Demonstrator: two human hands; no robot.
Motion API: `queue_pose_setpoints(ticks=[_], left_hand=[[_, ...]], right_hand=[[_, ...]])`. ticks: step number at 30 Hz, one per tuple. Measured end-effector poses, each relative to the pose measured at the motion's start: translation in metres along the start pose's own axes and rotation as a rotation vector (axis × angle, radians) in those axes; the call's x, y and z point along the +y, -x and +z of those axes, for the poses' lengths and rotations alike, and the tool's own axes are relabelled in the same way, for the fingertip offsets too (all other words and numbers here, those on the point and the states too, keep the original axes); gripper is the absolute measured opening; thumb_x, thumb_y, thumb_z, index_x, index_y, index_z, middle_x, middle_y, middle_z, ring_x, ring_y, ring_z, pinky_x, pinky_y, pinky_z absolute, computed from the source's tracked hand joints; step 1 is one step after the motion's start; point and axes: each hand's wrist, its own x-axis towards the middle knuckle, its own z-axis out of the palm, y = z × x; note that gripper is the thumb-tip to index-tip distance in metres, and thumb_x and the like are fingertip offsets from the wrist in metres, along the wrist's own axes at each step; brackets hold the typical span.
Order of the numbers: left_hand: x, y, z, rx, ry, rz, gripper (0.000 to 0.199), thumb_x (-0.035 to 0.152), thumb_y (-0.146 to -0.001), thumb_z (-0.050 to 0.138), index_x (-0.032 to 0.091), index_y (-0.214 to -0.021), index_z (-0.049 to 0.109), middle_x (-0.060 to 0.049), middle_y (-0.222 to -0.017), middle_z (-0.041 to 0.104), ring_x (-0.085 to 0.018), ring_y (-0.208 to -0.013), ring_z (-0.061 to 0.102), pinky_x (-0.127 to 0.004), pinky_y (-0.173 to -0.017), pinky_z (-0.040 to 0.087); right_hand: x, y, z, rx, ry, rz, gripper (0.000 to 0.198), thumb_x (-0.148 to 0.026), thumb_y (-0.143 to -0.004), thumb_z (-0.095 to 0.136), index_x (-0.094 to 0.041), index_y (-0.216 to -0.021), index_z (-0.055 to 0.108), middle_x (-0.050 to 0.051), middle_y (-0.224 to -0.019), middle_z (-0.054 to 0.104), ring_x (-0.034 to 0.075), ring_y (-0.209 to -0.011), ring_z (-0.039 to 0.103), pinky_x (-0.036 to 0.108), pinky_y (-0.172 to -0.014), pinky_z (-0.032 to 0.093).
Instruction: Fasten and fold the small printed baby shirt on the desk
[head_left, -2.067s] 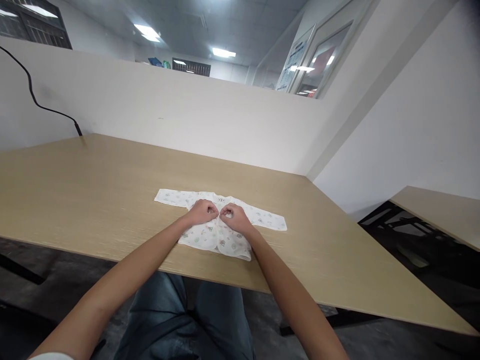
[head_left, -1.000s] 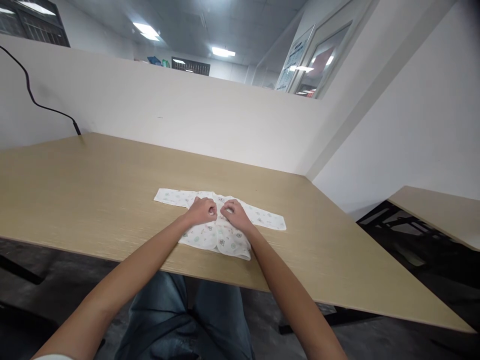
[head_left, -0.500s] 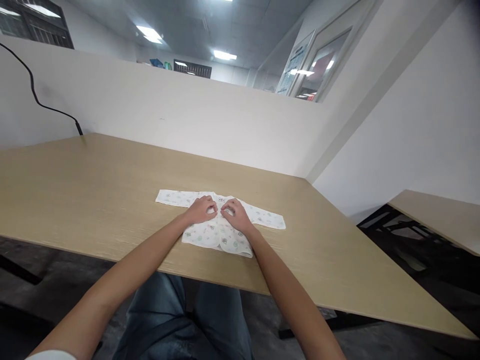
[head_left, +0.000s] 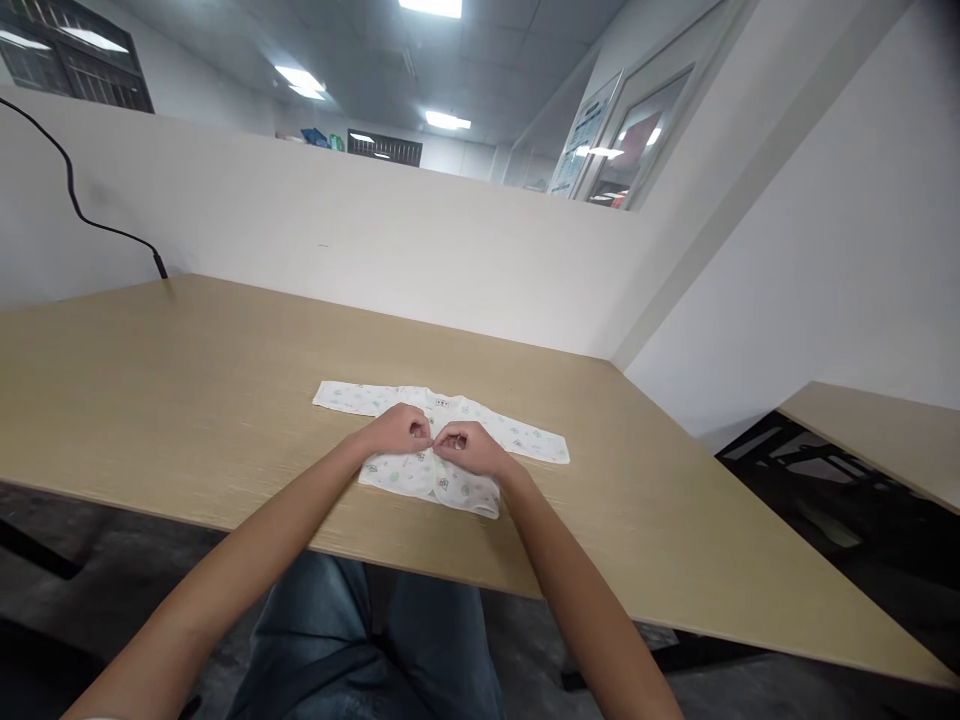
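A small white baby shirt [head_left: 465,490] with a pale print lies spread front-up on the table, both sleeves stretched out sideways and its neckline toward the wall. Over the middle of its front opening, my left hand [head_left: 401,430] pinches the cloth with thumb and index finger. My right hand [head_left: 466,446] is closed in a similar pinch on the other side of the opening. The fingertips of both hands nearly meet there. Whatever small part of the edge sits between them is hidden by the fingers.
The wooden table [head_left: 225,400] reaches back to a white partition wall [head_left: 420,250]. A black cable [head_left: 112,228] runs down to the table's far left corner. At the right stands another table [head_left: 877,425] with a dark frame below. My legs are under the near edge.
Both hands have slid down the shirt front, from near the neckline to its middle, and their fingertips have come together. The shirt's lower edge has shifted slightly left.
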Motion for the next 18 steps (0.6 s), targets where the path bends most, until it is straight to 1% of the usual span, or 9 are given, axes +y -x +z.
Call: queue_pose_setpoints(ticks=[3, 6, 9, 14, 18], left_hand=[[0.004, 0.001, 0.002, -0.028, 0.006, 0.015, 0.011, 0.023, -0.076, 0.064, 0.018, -0.074, 0.074, -0.001, -0.075, 0.070, -0.014, -0.071, 0.060, -0.023, -0.065, 0.040], [0.008, 0.001, 0.002, -0.031, 0.026, 0.031, 0.012, 0.024, -0.077, 0.064, 0.018, -0.076, 0.074, -0.001, -0.077, 0.071, -0.014, -0.074, 0.061, -0.023, -0.066, 0.040], [0.010, 0.002, 0.002, -0.036, 0.027, 0.026, 0.012, 0.026, -0.078, 0.064, 0.018, -0.077, 0.073, -0.001, -0.077, 0.069, -0.014, -0.073, 0.061, -0.023, -0.064, 0.040], [0.008, 0.001, 0.005, -0.055, 0.012, 0.024, 0.013, 0.028, -0.077, 0.067, 0.018, -0.079, 0.075, -0.002, -0.078, 0.069, -0.014, -0.073, 0.061, -0.023, -0.065, 0.041], [0.005, 0.001, 0.006, -0.074, 0.040, -0.019, 0.014, 0.030, -0.077, 0.067, 0.019, -0.081, 0.075, -0.002, -0.079, 0.070, -0.015, -0.074, 0.061, -0.023, -0.065, 0.042]], right_hand=[[0.004, 0.000, 0.001, -0.020, 0.020, -0.008, 0.012, -0.028, -0.082, 0.070, -0.019, -0.084, 0.078, 0.003, -0.081, 0.072, 0.014, -0.071, 0.059, 0.026, -0.068, 0.045], [0.006, 0.000, -0.001, -0.024, 0.032, 0.011, 0.012, -0.029, -0.080, 0.072, -0.020, -0.085, 0.079, 0.003, -0.080, 0.071, 0.014, -0.071, 0.059, 0.026, -0.068, 0.045], [0.005, 0.000, -0.002, -0.048, 0.023, 0.036, 0.012, -0.027, -0.078, 0.074, -0.020, -0.086, 0.079, 0.002, -0.080, 0.071, 0.014, -0.073, 0.060, 0.026, -0.068, 0.046], [-0.001, -0.001, -0.004, -0.073, 0.039, 0.066, 0.013, -0.025, -0.076, 0.074, -0.021, -0.087, 0.079, 0.003, -0.084, 0.072, 0.016, -0.076, 0.061, 0.027, -0.072, 0.047], [-0.006, 0.000, -0.006, -0.083, 0.049, 0.090, 0.009, -0.025, -0.077, 0.075, -0.021, -0.084, 0.077, 0.003, -0.085, 0.073, 0.016, -0.078, 0.062, 0.027, -0.073, 0.047]])
